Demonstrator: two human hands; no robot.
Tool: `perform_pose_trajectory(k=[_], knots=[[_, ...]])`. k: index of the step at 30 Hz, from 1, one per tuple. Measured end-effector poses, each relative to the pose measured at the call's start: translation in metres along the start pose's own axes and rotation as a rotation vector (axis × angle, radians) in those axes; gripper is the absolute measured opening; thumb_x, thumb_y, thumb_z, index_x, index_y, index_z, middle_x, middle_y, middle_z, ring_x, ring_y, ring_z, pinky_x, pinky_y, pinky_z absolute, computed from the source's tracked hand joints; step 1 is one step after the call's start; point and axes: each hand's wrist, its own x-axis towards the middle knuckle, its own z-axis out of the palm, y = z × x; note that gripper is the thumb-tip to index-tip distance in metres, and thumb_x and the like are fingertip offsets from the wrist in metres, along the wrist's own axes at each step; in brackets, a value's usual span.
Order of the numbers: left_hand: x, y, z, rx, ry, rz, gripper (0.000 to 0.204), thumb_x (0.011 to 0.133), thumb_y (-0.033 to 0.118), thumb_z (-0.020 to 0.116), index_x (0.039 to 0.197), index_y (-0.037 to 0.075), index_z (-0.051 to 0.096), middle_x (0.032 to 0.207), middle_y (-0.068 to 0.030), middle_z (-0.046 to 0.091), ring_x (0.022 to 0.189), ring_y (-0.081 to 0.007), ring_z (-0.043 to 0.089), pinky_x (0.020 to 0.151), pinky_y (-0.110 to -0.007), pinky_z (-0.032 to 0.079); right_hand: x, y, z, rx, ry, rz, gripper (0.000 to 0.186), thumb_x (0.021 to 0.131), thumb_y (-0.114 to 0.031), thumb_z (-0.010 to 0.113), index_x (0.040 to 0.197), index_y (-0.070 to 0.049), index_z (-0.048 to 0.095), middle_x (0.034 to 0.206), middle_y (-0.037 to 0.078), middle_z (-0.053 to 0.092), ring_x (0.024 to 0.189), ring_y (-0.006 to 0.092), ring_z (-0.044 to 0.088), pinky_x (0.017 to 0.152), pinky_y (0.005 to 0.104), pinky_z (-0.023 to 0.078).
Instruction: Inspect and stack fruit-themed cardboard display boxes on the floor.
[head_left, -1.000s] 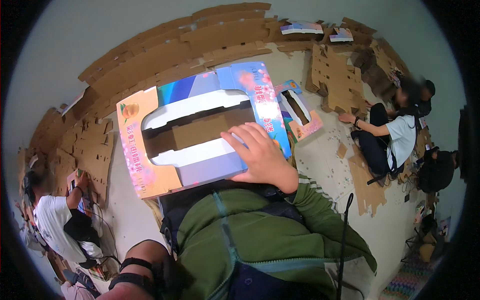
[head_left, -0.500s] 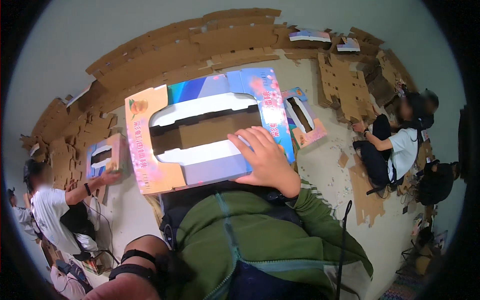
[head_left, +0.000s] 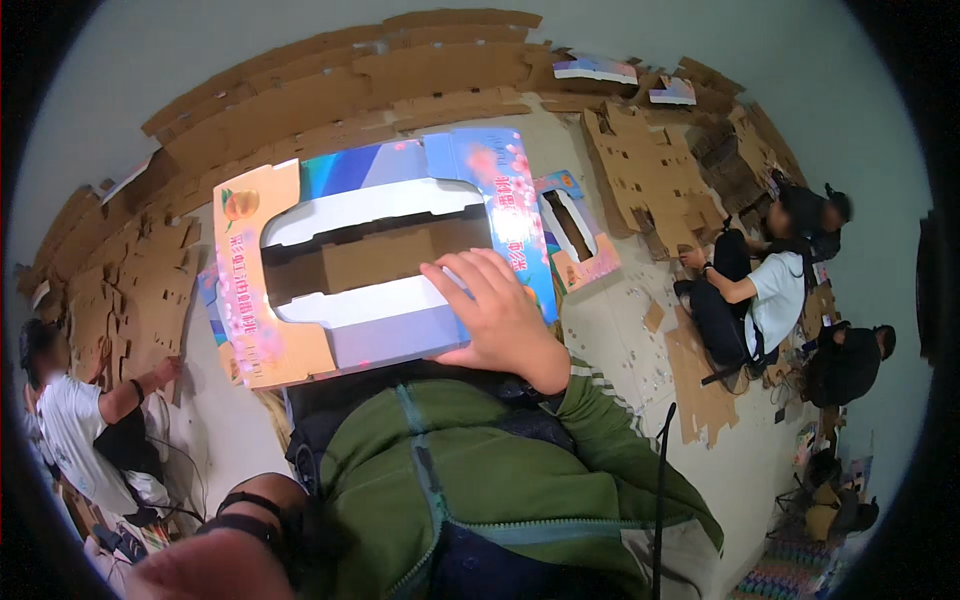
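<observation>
A fruit gift box (head_left: 385, 345) with a blue, purple and orange print lies in front of me. Through the white-edged window in its top I see the bare brown cardboard inside. My right hand (head_left: 500, 310) grips the near right part of the box, fingers over the top panel and thumb at the near side. Low at the left, close to the camera, is my left hand (head_left: 210, 568), a dark strap round the wrist. It is blurred and partly cut off, so its fingers cannot be made out; it is apart from the box.
A similar box (head_left: 580, 240) stands behind on the right; another (head_left: 212, 310) is partly hidden at the left. Flattened brown cardboard (head_left: 650, 180) covers parts of the floor and lines the wall. One person (head_left: 85, 420) sits at the left, others (head_left: 770, 300) at the right.
The view has shifted, moving most of the scene leftward. At the left, the person's hand has come off the printed box, which now shows partly behind mine. My right hand keeps its place on the box.
</observation>
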Motion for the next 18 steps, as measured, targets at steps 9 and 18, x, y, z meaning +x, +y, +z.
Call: perform_pose_trajectory(k=[9,18], knots=[[-0.015,-0.127,-0.010,0.488,-0.820,-0.573,0.055,0.088,0.023,0.084,0.128,-0.005,0.058,0.123,-0.0206,0.062,0.115,-0.0355,0.063,0.097,-0.043,0.051,0.005,-0.006,-0.005,0.010,0.009,-0.060,0.100,0.063,-0.041,0.095,0.146,-0.002,0.056,0.136,0.020,0.059,0.129,0.0408,0.056,0.118,0.0548,0.041],[-0.103,-0.235,0.038,0.807,-1.138,-0.433,0.132,0.050,0.070,0.095,0.152,-0.001,0.050,0.144,-0.0205,0.057,0.146,-0.0392,0.046,0.125,-0.061,0.028,0.006,-0.006,-0.023,0.025,-0.063,-0.074,0.101,0.074,-0.056,0.089,0.150,-0.002,0.053,0.141,0.022,0.055,0.131,0.0432,0.053,0.119,0.0569,0.038]])
